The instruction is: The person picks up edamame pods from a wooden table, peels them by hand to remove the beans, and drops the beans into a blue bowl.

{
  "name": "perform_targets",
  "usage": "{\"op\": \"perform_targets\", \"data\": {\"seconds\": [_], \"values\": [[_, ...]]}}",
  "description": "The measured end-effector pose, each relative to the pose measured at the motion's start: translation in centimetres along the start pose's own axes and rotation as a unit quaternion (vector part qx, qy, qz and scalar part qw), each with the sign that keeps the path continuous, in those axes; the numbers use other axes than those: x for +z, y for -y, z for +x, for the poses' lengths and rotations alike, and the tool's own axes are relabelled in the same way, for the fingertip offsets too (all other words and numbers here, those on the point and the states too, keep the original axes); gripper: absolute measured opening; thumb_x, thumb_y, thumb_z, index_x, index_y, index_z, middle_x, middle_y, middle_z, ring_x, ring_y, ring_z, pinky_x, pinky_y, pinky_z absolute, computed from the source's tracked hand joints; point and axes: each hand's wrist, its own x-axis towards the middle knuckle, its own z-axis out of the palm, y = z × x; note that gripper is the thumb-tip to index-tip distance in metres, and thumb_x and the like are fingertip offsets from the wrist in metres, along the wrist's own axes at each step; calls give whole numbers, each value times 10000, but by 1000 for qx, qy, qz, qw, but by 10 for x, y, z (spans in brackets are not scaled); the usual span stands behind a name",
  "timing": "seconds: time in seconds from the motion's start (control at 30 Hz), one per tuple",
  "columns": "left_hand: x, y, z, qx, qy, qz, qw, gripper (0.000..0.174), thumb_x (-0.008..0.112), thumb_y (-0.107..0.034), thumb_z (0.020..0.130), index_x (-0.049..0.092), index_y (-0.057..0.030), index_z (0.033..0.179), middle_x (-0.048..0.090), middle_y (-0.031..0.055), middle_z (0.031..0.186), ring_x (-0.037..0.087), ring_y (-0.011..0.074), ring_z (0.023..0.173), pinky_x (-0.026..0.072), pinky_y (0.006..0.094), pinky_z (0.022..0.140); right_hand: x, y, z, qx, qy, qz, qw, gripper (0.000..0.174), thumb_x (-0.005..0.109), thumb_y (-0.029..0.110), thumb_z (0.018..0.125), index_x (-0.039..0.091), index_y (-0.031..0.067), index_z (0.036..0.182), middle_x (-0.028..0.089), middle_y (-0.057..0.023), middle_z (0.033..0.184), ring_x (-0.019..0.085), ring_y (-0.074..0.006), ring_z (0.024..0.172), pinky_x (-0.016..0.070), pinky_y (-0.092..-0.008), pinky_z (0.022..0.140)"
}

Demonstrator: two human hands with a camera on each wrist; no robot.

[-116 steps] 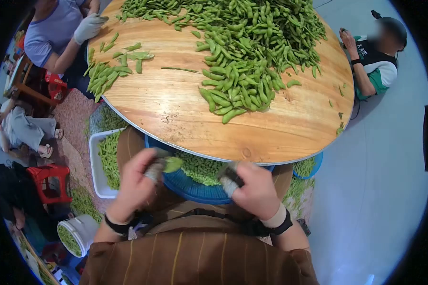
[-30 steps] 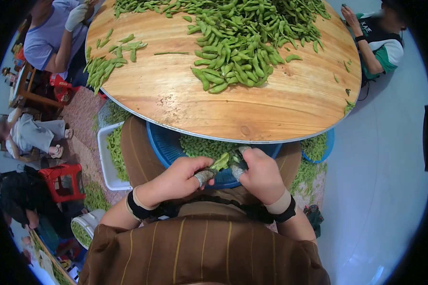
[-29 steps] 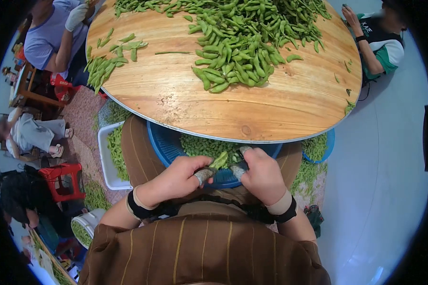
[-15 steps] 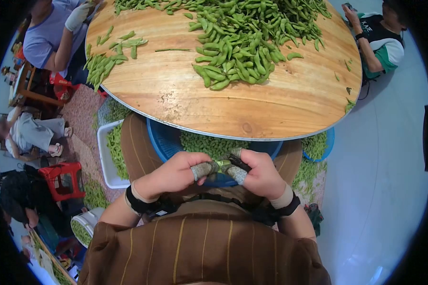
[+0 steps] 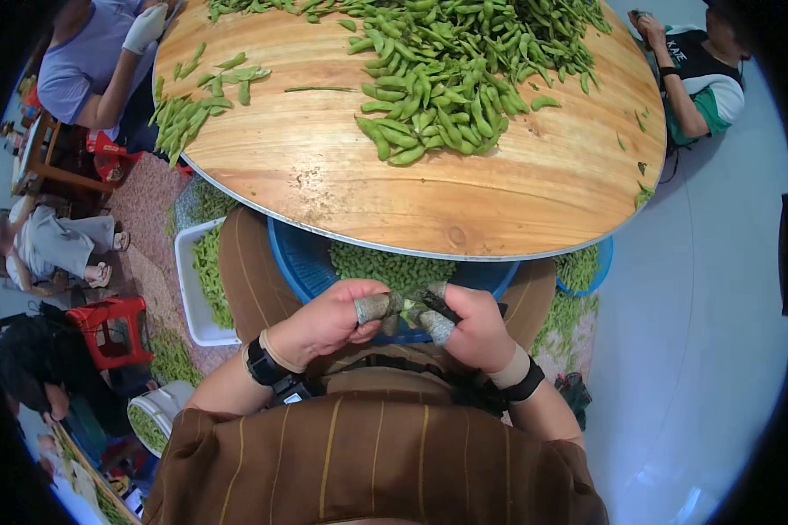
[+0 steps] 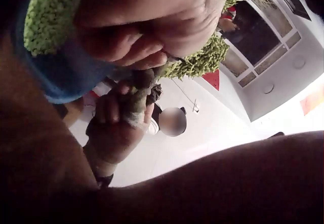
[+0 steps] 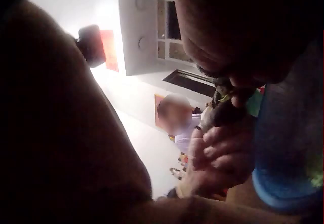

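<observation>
In the head view both hands meet over a blue basket [image 5: 291, 262] of shelled green beans [image 5: 385, 262] on the person's lap. A green soybean pod [image 5: 409, 304] lies between the fingertips, mostly covered by them. My left hand [image 5: 331, 315], its thumb wrapped in grey tape, pinches the pod from the left. From the right, my right hand [image 5: 474, 328] grips it too, with grey wrapping and something dark around its thumb and finger. The left wrist view shows the left hand's curled fingers [image 6: 136, 49] close in front, with the right hand [image 6: 119, 128] beyond.
A round wooden table [image 5: 324, 210] stands just ahead, bearing a heap of soybean pods [image 5: 464, 79] and a smaller pile [image 5: 188, 118] at left. A white tub [image 5: 188, 289] and a bucket [image 5: 159, 407] are at left, a red stool [image 5: 114, 328] behind. Other people sit around.
The hands were apart 3.9 seconds ago and are together now. Since one second ago they have closed in, hiding more of the pod. The head view has shifted slightly.
</observation>
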Motion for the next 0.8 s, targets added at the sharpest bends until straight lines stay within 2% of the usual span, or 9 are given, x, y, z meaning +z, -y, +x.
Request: {"op": "perform_targets", "data": {"seconds": [0.07, 0.2, 0.3, 0.37, 0.43, 0.47, 0.6, 0.7, 0.8], "values": [[8, -6, -2, 27, -25, 80, 996, 198, 542, -204, 956, 565, -45, 840, 463, -23, 563, 364, 54, 465, 269, 203, 434, 0, 4, 2, 138, 25, 226, 964, 91, 638, 95, 859, 618, 24, 912, 611, -58, 719, 543, -143, 601, 454, -303, 559], [21, -18, -5, 88, 24, 199, 976, 213, 556, -216, 951, 568, -44, 826, 466, -27, 551, 369, 47, 466, 274, 201, 437, -9, 6, 6, 236, 120, 367, 891, 104, 614, 104, 890, 619, 15, 943, 602, -10, 720, 500, -79, 635, 457, -303, 568], [17, -18, -4, 37, 14, 144, 989, 245, 532, -240, 963, 559, -45, 817, 457, -25, 543, 351, 46, 446, 257, 212, 417, -2, 5, 5, 240, 93, 323, 911, 124, 628, 122, 877, 622, 17, 942, 624, -64, 742, 538, -128, 605, 456, -300, 561], [10, -13, -2, -18, -7, 71, 997, 258, 522, -252, 967, 555, -48, 812, 453, -23, 540, 342, 45, 436, 248, 218, 406, 8, 0, 3, 39, -27, 65, 997, 137, 652, 143, 846, 611, 24, 899, 611, -127, 742, 572, -229, 593, 458, -319, 548], [3, -8, 1, -43, 17, -68, 997, 280, 495, -272, 980, 550, -61, 805, 441, -21, 535, 327, 43, 423, 228, 226, 391, 5, 0, 4, -7, -28, -20, 999, 143, 662, 145, 827, 598, 27, 877, 595, -147, 737, 575, -279, 615, 464, -338, 552], [2, -7, 1, -42, 18, -68, 997, 280, 495, -272, 980, 550, -61, 805, 441, -21, 535, 327, 43, 423, 228, 226, 391, 2, 1, 5, -55, -29, -105, 993, 153, 672, 148, 808, 586, 31, 854, 580, -167, 733, 577, -329, 637, 469, -357, 556], [3, -6, 0, -47, -21, 13, 999, 235, 505, -237, 976, 547, -80, 806, 441, -28, 545, 341, 48, 433, 241, 216, 397, -3, 9, 6, -75, 12, -139, 987, 166, 679, 145, 792, 563, 31, 826, 554, -154, 698, 577, -354, 658, 475, -396, 570], [5, -7, -2, 7, -34, 139, 990, 220, 511, -217, 972, 563, -73, 814, 464, -33, 583, 376, 50, 482, 278, 206, 440, 3, 9, 5, -3, 11, -68, 998, 181, 684, 146, 788, 568, 20, 845, 588, -161, 746, 582, -345, 661, 481, -370, 584], [8, -13, -8, 89, -46, 281, 955, 231, 507, -188, 967, 607, -39, 822, 502, -43, 653, 424, 50, 590, 339, 213, 535, 12, 10, 5, 181, 4, 184, 966, 199, 675, 129, 782, 567, -10, 874, 626, -201, 831, 577, -341, 679, 482, -310, 633]]}}
